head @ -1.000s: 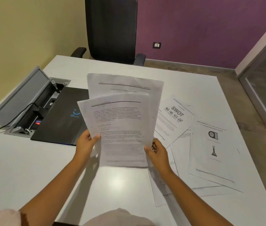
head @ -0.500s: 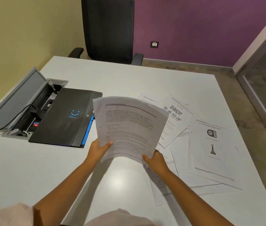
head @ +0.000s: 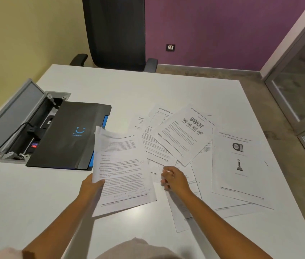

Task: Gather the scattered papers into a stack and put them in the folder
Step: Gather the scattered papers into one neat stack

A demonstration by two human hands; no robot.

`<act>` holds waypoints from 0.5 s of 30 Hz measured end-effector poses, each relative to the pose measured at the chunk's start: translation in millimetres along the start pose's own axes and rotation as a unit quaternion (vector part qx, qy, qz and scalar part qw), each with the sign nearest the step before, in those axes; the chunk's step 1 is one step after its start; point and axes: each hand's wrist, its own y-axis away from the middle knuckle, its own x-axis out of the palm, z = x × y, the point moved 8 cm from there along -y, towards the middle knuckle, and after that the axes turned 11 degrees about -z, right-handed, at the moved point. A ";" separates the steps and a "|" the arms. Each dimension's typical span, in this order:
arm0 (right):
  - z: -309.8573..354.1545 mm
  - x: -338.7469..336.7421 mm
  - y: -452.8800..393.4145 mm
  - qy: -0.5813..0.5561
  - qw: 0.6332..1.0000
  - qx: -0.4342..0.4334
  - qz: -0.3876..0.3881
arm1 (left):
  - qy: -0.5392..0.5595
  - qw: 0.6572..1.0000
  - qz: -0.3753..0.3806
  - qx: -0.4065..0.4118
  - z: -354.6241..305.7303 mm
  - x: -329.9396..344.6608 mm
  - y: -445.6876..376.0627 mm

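Note:
My left hand (head: 92,186) grips the left edge of a small stack of printed papers (head: 121,169), held low over the white table (head: 148,90). My right hand (head: 174,179) has nothing in it; its fingers are loosely curled and hover over the scattered papers. Several loose sheets lie spread to the right, among them a "SWOT" page (head: 183,133) and a page with an award picture (head: 239,163). The dark folder (head: 67,135) with a blue smile mark lies shut on the table, left of the held stack.
An open grey cable box (head: 19,116) with plugs and a cord is set into the table at the far left. A black office chair (head: 116,32) stands at the table's far edge. A glass door (head: 301,79) is on the right.
My right hand let go of the stack and moved right over the loose sheets. The stack came down and tilted flatter, held now by my left hand alone.

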 end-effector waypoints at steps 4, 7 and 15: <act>-8.3 -32.5 -18.9 -0.056 0.994 0.042 -0.080 | -0.045 0.998 -0.045 0.024 -0.2 -10.0 -11.4; -12.9 -52.1 -33.1 -0.080 0.989 0.056 -0.114 | -0.065 0.995 -0.068 0.037 -4.2 -10.4 -17.7; -13.7 -75.5 -62.1 -0.086 0.984 0.070 -0.141 | -0.153 0.981 -0.057 0.105 -23.8 4.2 -27.4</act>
